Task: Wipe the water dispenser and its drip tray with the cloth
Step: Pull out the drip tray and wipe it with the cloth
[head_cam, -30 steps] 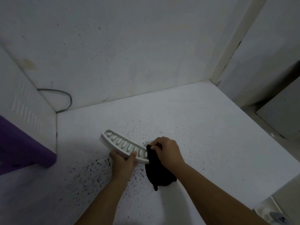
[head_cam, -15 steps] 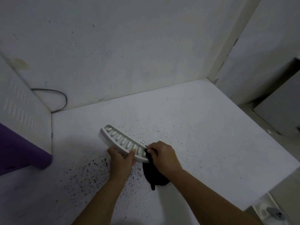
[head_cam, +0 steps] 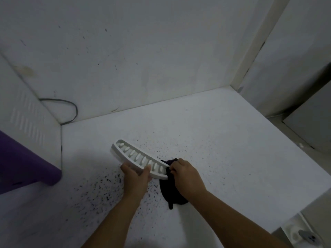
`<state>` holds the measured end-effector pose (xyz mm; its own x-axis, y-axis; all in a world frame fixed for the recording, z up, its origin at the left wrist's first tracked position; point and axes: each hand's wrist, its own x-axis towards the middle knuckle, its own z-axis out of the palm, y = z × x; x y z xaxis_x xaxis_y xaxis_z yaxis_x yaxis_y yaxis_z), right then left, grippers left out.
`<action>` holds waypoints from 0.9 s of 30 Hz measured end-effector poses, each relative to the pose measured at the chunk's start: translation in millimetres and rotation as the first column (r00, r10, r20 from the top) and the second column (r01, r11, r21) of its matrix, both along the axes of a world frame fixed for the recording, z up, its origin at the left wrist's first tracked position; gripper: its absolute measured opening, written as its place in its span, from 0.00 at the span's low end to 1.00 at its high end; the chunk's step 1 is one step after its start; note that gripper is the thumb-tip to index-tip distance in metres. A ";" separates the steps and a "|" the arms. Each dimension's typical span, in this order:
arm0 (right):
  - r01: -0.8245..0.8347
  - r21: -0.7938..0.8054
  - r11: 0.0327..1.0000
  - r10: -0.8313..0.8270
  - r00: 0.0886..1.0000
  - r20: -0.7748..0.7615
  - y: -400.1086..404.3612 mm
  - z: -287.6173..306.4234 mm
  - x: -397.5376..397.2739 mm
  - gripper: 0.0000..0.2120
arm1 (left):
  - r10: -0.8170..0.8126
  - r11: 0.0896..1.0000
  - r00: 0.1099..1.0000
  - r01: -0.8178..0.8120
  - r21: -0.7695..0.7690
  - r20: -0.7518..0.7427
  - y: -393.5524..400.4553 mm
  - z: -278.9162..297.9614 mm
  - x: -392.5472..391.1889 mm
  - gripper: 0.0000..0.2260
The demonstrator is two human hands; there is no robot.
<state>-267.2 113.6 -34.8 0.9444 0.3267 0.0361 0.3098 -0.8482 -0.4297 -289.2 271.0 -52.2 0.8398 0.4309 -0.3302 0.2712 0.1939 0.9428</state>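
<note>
Above the speckled tabletop [head_cam: 223, 140], the left hand [head_cam: 136, 178] grips the slotted white drip tray [head_cam: 136, 157], seemingly light and rigid, near its 4 o'clock end, where the right hand [head_cam: 188, 176] pinches the soft, limp dark cloth [head_cam: 170, 192] against it.

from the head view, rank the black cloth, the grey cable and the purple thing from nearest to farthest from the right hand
1. black cloth: gripped by the right hand, hanging under it at the drip tray's near end.
2. purple thing: far left, at the picture's edge.
3. grey cable: back left, looping against the wall.
The last two are nearly too close to call.
</note>
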 end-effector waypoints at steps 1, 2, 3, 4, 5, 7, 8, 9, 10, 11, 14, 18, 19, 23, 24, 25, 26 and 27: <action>-0.004 -0.005 1.000 0.004 1.000 0.003 -1.2 0.9 0.3 0.08 | 0.002 1.000 1.000 -0.002 -0.015 0.001 0.3 0.1 0.1 0.22; 0.009 -0.001 1.000 -0.009 1.000 0.011 -1.3 1.4 1.6 0.08 | 0.003 1.000 1.000 -0.003 -0.028 -0.002 0.4 -0.1 0.2 0.21; 0.026 0.010 1.000 -0.026 1.000 0.013 -0.7 1.4 2.0 0.07 | 0.005 0.999 1.000 -0.005 -0.040 -0.010 0.3 0.0 -0.1 0.21; 0.030 0.022 0.999 -0.030 1.000 0.001 0.2 1.6 1.9 0.07 | 0.008 0.999 1.000 -0.009 -0.051 -0.017 -0.2 0.4 0.1 0.21; 0.020 0.033 0.999 -0.019 1.000 -0.022 0.9 1.8 1.3 0.07 | 0.011 0.998 1.000 -0.013 -0.065 -0.024 -0.3 1.1 -0.3 0.20; 0.043 0.073 0.996 -0.037 0.997 -0.074 -2.9 1.0 1.3 0.06 | 0.020 0.992 0.999 -0.025 -0.121 -0.044 0.8 3.8 -0.8 0.19; 0.112 0.114 0.987 -0.099 0.989 -0.114 -7.1 1.6 2.5 0.06 | 0.023 0.987 0.998 -0.031 -0.160 -0.053 2.3 5.7 -1.2 0.19; 0.210 0.156 0.965 -0.185 0.969 -0.161 -11.3 3.5 5.4 0.05 | 0.022 0.979 0.998 -0.033 -0.203 -0.057 4.2 7.7 -1.0 0.19; 0.301 0.189 0.935 -0.261 0.942 -0.209 -14.6 6.2 8.0 0.05 | 0.014 0.969 0.998 -0.028 -0.246 -0.058 6.2 10.3 -0.9 0.20; 0.358 0.209 0.910 -0.305 0.919 -0.250 -16.8 8.1 10.9 0.05 | 0.000 0.959 0.998 -0.016 -0.282 -0.056 7.4 13.4 -0.3 0.21; 0.314 0.163 0.935 -0.290 0.944 -0.156 -15.9 14.0 17.1 0.08 | -0.073 0.949 0.997 0.060 -0.309 -0.029 5.5 25.7 4.0 0.24; 0.299 0.312 0.902 -0.161 0.902 -0.400 -7.0 35.5 26.0 0.19 | -0.175 0.946 0.984 0.159 -0.284 -0.029 -13.7 43.7 9.8 0.24; 0.309 0.322 0.895 -0.124 0.866 -0.485 -5.7 39.7 28.2 0.19 | -0.194 0.938 0.980 0.173 -0.300 -0.040 -19.4 47.9 10.9 0.23; 0.414 0.381 0.827 -0.141 0.808 -0.572 -16.0 46.8 34.2 0.09 | -0.280 0.879 0.958 0.231 -0.417 -0.061 -31.9 56.6 14.1 0.11; 0.449 0.404 0.797 -0.160 0.802 -0.576 -21.2 48.1 33.8 0.09 | -0.303 0.913 0.948 0.259 -0.314 -0.099 -33.6 54.6 13.4 0.11; 0.476 0.420 0.773 -0.178 0.798 -0.576 -26.6 48.4 33.4 0.09 | -0.317 0.947 0.932 0.301 -0.113 -0.175 -33.9 50.4 12.7 0.13; 0.495 0.426 0.757 -0.196 0.795 -0.574 -31.6 49.0 32.4 0.09 | -0.322 0.925 0.908 0.362 0.114 -0.268 -33.4 42.9 10.4 0.17; 0.508 0.422 0.751 -0.212 0.791 -0.574 -36.4 49.5 30.8 0.09 | -0.330 0.859 0.875 0.434 0.271 -0.355 -33.9 35.7 6.4 0.22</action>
<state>-236.4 77.2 14.7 0.9250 0.0223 -0.3792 -0.3328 -0.4337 -0.8374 -282.8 237.1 -16.4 0.8506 0.2217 -0.4768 0.5244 -0.2917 0.7999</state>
